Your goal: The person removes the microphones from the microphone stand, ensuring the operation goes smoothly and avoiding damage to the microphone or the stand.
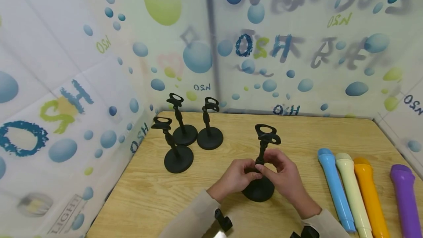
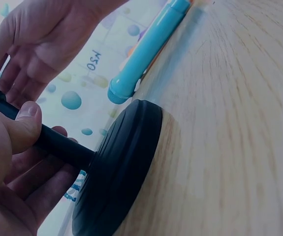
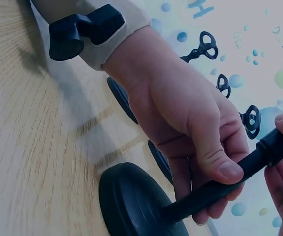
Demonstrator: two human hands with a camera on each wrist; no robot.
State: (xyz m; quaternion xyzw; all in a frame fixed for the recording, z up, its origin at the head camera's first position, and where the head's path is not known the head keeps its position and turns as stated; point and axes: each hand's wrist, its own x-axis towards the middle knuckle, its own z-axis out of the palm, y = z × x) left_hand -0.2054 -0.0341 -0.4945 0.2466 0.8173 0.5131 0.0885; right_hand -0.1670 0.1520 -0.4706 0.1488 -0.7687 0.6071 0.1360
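Note:
A black microphone stand point(image 1: 259, 190) stands upright on the table, its round base flat on the wood and a two-ring clip at its top. My left hand point(image 1: 237, 175) grips the lower stem, thumb on one side and fingers behind, as the right wrist view also shows. Higher up, at the collar of the stem, my right hand point(image 1: 284, 172) pinches with thumb and fingers. In the left wrist view the stand's base point(image 2: 121, 172) appears tilted by the camera angle. Three similar black stands point(image 1: 178, 159) are grouped at the back left.
On the right lie a blue microphone-shaped tube point(image 1: 336, 190), a cream one point(image 1: 353, 194), an orange one point(image 1: 371, 197) and a purple one point(image 1: 405, 197). Patterned sheets point(image 1: 198, 17) enclose the wooden table point(image 1: 142, 201) at the back and sides.

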